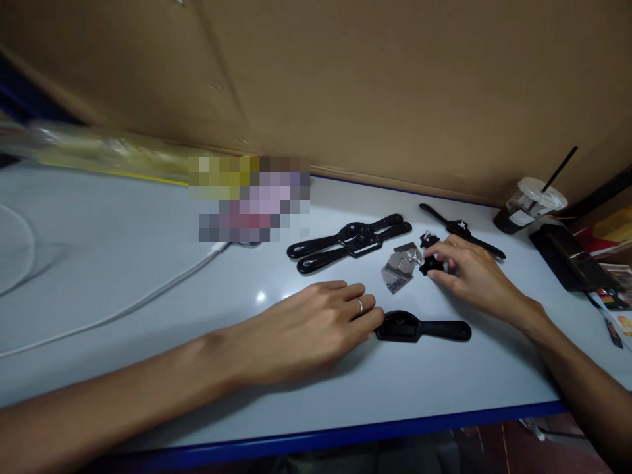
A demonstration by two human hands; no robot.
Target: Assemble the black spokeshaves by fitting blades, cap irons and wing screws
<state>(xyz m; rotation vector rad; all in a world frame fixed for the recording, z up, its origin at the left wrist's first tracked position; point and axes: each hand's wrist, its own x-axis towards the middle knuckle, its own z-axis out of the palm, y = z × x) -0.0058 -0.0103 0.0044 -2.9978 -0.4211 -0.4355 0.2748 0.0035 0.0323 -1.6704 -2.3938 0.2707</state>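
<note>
My left hand (326,322), a ring on one finger, is closed over the near end of a black spokeshave body (402,327); its left handle is hidden beneath my fingers. My right hand (464,270) pinches a small black lever cap (430,265) between thumb and fingertips. Just left of these fingertips lie several flat silver blades (399,268) in an overlapping pile. Another small black cap (428,239) rests behind the pinched one. Two more black spokeshaves (353,240) lie side by side beyond my left hand, and a further spokeshave (461,228) is behind my right hand.
A plastic cup with dark drink and straw (528,204) stands at the back right beside a black phone-like object (567,257). A white cable (148,306) runs across the left of the white table (276,408). Yellowish plastic wrap (118,155) lies along the cardboard wall (345,85).
</note>
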